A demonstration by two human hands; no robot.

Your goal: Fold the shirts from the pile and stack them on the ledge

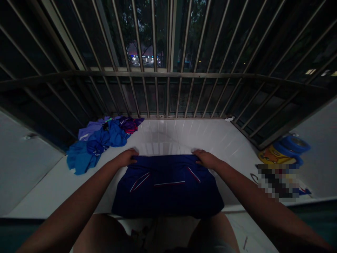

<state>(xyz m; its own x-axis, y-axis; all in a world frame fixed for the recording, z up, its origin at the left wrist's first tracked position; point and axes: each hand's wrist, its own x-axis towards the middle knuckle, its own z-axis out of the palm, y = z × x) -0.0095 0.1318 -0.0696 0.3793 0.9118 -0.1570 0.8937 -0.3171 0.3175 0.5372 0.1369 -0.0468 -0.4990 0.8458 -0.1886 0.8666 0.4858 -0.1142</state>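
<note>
A dark blue garment [168, 196] with thin white and red trim lines lies spread on the white ledge, its near part reaching the front edge. Whether it is a shirt or shorts I cannot tell. My left hand [128, 157] grips its far left corner, thumb on top of the cloth. At the far right corner, my right hand [207, 159] pinches the fabric in the same way. The far edge runs fairly straight between both hands. Some of my fingertips are hidden by the cloth and the dim light.
Left of the garment lies a heap of blue and purple clothes [113, 133]. Metal bars [168, 74] stand along the window behind the white ledge [168, 137]. On the right are a yellow and blue container [276, 154] and a blurred-out item [276, 181]. My legs are below the front edge.
</note>
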